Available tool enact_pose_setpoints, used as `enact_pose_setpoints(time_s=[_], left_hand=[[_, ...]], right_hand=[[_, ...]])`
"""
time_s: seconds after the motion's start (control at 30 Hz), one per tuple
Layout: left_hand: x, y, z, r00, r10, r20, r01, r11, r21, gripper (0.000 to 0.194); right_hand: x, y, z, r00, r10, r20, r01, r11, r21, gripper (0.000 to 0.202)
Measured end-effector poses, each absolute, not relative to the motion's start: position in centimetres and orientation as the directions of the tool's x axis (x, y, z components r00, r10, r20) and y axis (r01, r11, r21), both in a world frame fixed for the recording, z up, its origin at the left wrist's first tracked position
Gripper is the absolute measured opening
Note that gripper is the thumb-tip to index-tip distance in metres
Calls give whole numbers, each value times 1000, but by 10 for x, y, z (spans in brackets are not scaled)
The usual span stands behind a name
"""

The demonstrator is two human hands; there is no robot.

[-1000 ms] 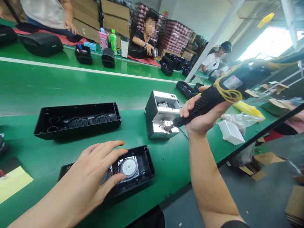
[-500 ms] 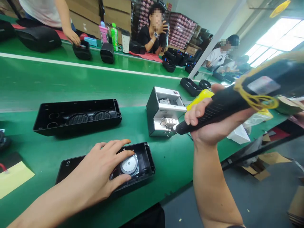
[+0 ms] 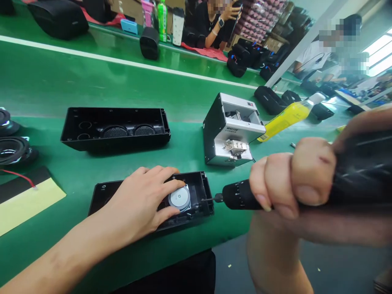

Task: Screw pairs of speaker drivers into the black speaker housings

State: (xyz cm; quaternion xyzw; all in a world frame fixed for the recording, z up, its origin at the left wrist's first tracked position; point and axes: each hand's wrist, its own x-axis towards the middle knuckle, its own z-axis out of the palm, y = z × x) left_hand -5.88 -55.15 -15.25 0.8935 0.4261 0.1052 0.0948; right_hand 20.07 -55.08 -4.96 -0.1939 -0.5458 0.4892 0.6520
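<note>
My left hand reaches over an open black speaker housing. Its thumb and index finger grip a round silver-backed speaker driver that sits inside. The hand covers much of the housing's left half. My right hand is wrapped round a black electric screwdriver, blurred at its rear. The thin bit points left over the right end of the housing, near the driver; whether a screw is on its tip, I cannot tell. Behind the right hand stands a silver and black screw feeder.
Another open black housing lies behind on the green bench. Loose speaker drivers and a yellow sheet with a red wire are at left. A yellow bottle lies beside the feeder. Co-workers sit across the bench.
My right hand has brought the screwdriver from the feeder's front down and toward me, its bit now over the housing. My left hand stays on the speaker driver. The camera view has shifted.
</note>
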Motion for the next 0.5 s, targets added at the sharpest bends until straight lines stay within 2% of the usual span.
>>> enact_pose_setpoints(time_s=[0.13,0.23,0.5], left_hand=[[-56,-551,-150,624,771,130,735,-635,238,42],[-54,-551,-146,630,766,126,729,-640,243,38],[-55,-551,-145,635,764,113,726,-641,248,36]], right_hand=[[179,-555,-67,-75,903,423,-512,329,-793,34],[174,-555,-79,-147,906,397,-528,268,-806,40],[167,-554,-97,-92,916,391,-538,285,-793,48]])
